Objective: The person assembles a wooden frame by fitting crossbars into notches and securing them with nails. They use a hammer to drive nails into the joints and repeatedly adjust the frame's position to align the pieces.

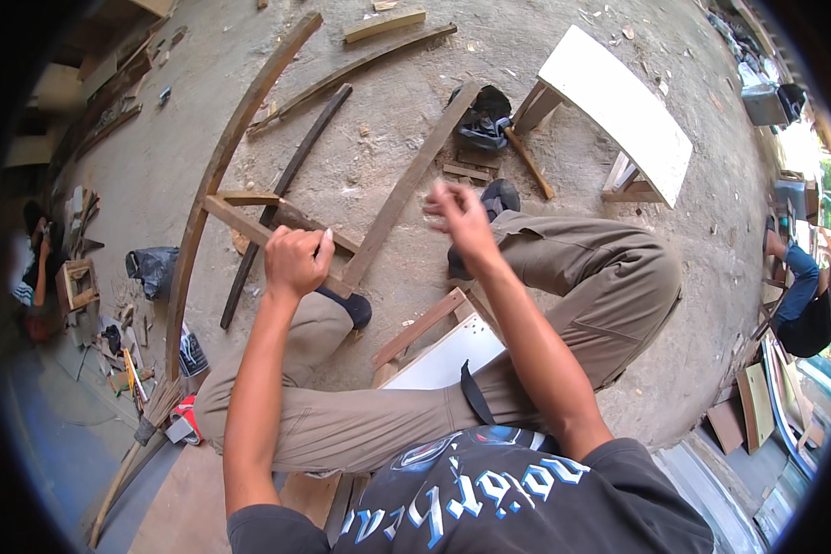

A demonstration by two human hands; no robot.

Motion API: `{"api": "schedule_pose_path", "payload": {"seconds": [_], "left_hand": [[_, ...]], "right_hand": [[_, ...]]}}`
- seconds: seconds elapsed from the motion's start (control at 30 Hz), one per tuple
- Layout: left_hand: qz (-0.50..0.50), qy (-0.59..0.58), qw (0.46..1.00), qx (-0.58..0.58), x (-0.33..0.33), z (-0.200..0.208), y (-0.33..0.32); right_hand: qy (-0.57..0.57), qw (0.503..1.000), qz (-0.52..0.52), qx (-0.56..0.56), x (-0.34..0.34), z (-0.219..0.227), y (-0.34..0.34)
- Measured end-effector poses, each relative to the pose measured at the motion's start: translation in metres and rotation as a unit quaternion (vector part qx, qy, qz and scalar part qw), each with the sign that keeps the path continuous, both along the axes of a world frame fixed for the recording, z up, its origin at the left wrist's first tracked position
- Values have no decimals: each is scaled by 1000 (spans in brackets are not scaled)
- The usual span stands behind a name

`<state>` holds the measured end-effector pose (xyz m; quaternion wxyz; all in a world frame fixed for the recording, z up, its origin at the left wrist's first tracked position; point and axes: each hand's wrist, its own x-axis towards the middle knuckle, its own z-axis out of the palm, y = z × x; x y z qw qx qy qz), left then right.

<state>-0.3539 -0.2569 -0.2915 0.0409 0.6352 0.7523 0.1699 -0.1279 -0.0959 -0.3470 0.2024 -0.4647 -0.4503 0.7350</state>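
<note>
My left hand (297,261) is closed around a short crossbar of a wooden frame (414,180), with the thumb sticking up. The frame has a long curved leg (214,171) on the left and a straight leg on the right, joined by short bars. Beyond the frame's straight leg my right hand (463,220) hangs in the air, slightly blurred, its fingers loosely bent and apart with nothing in them. A hammer (531,166) with a wooden handle lies past that hand, beside a black plastic bag (482,115).
A white-topped wooden stool or bench (619,111) stands at the far right. Another white-panelled wooden piece (448,355) is between my legs. Wooden strips (360,72) lie on the concrete floor. A broom (148,420) is at the left. Other people sit at both edges.
</note>
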Motion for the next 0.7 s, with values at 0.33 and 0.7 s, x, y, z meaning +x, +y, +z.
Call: {"api": "schedule_pose_path", "payload": {"seconds": [0.33,0.7], "left_hand": [[-28,-17,999,-16,-8,-2,-3],[-23,-35,999,-34,-7,-6,-4]], "right_hand": [[-373,887,-8,273,20,-175,217],[-338,742,86,572,14,-263,215]]}}
